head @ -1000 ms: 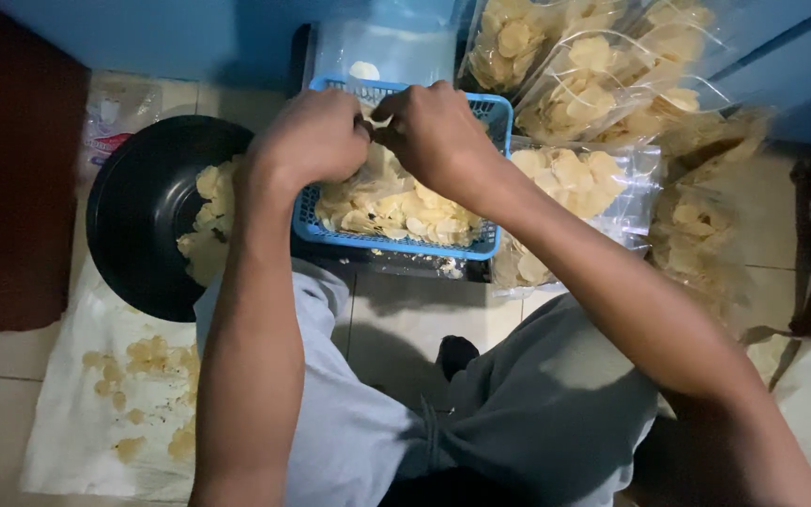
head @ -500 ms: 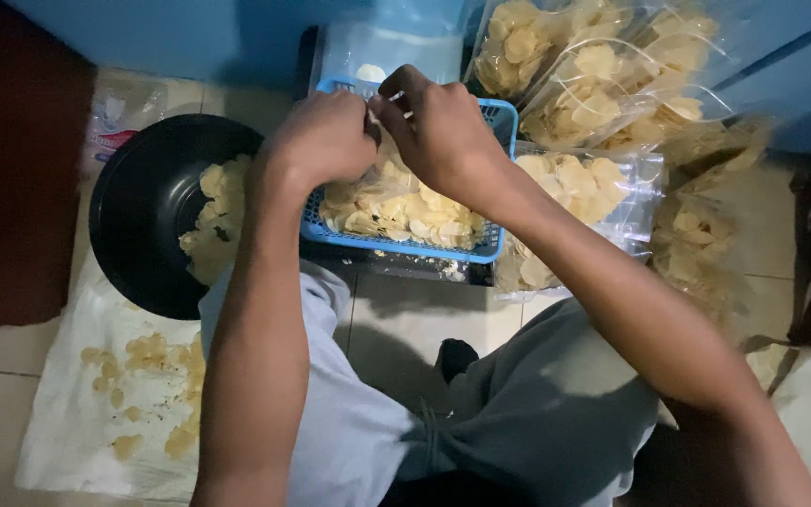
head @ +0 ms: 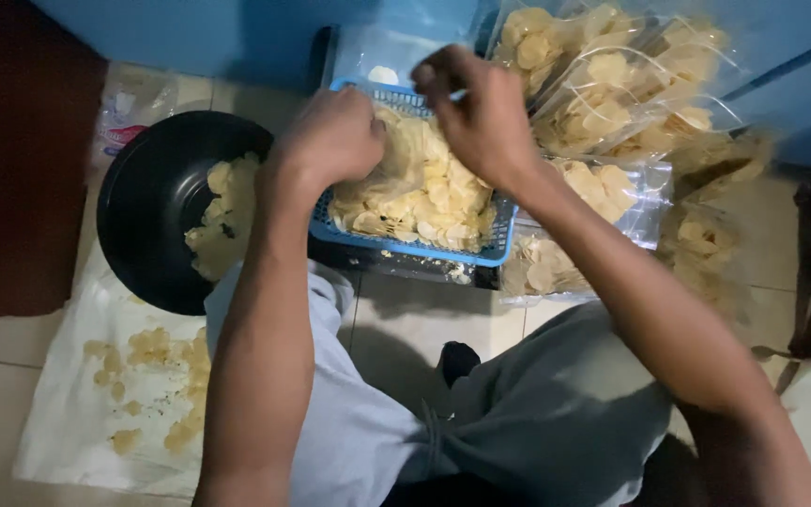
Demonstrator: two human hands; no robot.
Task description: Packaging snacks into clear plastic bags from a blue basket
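Note:
A blue plastic basket [head: 481, 254] stands on the floor in front of me. In it sits a clear plastic bag of pale yellow chips [head: 424, 188]. My left hand [head: 330, 139] is closed in a fist on the bag's left edge, over the basket's left side. My right hand [head: 481, 113] is raised above the basket's far rim, its fingertips pinched on the top of the bag. My forearms reach in from below, over my grey-clad lap.
A black round pan [head: 152, 202] holding some chips sits to the left. A white cloth [head: 77, 413] with loose chips lies at lower left. Several filled clear chip bags [head: 612, 94] pile up at the right. Flat empty bags [head: 377, 52] lean on the blue wall [head: 237, 38].
Both hands have shifted up and to the right over the basket. The right hand has lifted the bag's top edge, and the bag now stands taller between the hands.

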